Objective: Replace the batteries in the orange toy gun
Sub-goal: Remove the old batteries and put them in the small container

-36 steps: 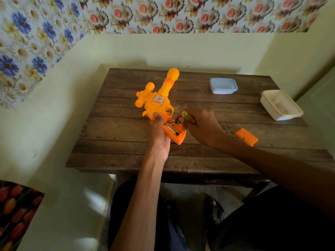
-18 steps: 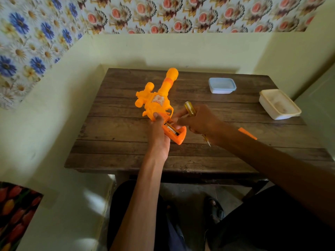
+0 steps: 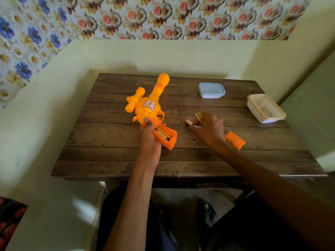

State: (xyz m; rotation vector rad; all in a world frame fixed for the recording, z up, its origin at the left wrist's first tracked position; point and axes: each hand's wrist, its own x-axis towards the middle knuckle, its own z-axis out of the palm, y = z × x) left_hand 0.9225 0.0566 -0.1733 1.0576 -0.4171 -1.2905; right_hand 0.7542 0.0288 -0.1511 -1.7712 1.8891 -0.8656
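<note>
From the head camera, my left hand [image 3: 151,140] grips the orange toy gun [image 3: 148,109] on the wooden table [image 3: 112,160], its grip compartment open, a battery still inside. My right hand [image 3: 208,130] pinches a removed battery [image 3: 188,122] plus a yellow-handled screwdriver [image 3: 199,115]. The battery cover [image 3: 235,140] lies aside; I judge fresh cells remain to go in.

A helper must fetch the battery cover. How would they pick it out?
On the wooden table, look along the near right part, just behind the right hand. The battery cover lies flat there: a small orange rectangle, unlike the pale blue container and cream container farther back.
</note>
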